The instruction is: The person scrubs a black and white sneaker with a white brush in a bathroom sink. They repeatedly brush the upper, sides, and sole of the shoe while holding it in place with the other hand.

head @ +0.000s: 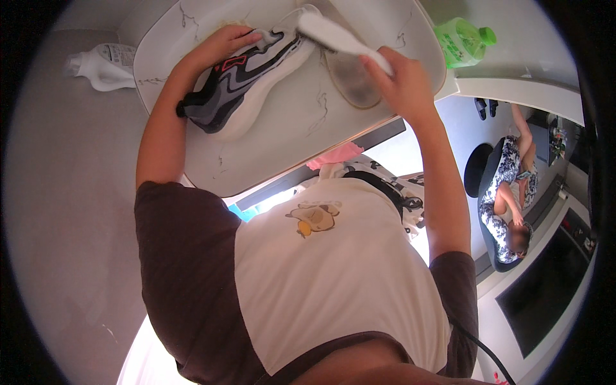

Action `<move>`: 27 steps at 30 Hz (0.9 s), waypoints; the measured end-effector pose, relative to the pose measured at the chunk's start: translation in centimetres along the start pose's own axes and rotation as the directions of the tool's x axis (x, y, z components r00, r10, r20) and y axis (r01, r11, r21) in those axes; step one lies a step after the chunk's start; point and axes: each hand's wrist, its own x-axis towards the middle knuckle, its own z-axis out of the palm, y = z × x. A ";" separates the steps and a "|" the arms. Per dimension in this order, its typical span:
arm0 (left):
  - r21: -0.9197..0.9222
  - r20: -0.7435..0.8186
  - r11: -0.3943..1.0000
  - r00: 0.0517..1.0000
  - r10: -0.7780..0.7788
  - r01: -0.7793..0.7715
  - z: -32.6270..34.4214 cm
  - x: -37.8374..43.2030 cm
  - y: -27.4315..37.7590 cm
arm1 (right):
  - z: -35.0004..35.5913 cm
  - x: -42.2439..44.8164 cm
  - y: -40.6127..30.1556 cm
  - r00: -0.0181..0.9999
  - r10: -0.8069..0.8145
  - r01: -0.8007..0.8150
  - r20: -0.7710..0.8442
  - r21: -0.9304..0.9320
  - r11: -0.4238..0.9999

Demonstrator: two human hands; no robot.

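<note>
My left hand (pixel 230 44) grips a grey, black and white sneaker (pixel 240 82) near its opening, with the thick white sole turned toward me. In my right hand (pixel 402 82) is a white-handled scrub brush (pixel 334 36), slightly blurred. The brush head is at one end of the sneaker; its bristles face away from me, mostly hidden, and whether they touch the shoe I cannot tell. Both hands are over a white marble-patterned washbasin (pixel 308 113). A shoe insole (pixel 356 84) lies in the basin, partly behind the brush.
A white bottle (pixel 106 66) lies or stands left of the basin. At the right is a green-capped bottle (pixel 464 43) with a green label. Pink cloth (pixel 337 155) shows below the basin's front edge. Farther right, a person (pixel 510 202) sits in a chair.
</note>
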 end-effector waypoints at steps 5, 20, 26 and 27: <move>0.115 -0.055 0.993 0.998 -0.014 0.020 0.0 -0.5 0.7 | 0.1 -0.2 0.1 0.999 -0.043 0.044 0.022 -0.063 0.997; 0.102 -0.062 0.994 0.997 0.055 -0.049 -0.3 -0.6 1.0 | 0.0 -0.2 0.5 0.996 -0.087 0.087 -0.031 -0.006 0.996; 0.043 -0.099 0.999 0.995 0.031 -0.027 0.2 -0.5 0.6 | 0.2 -0.2 0.7 0.993 -0.104 0.105 -0.051 0.018 0.994; 0.019 -0.092 1.000 0.996 0.019 -0.017 0.0 -0.7 0.9 | -0.1 -0.4 -0.1 0.996 -0.081 0.081 -0.034 -0.010 0.997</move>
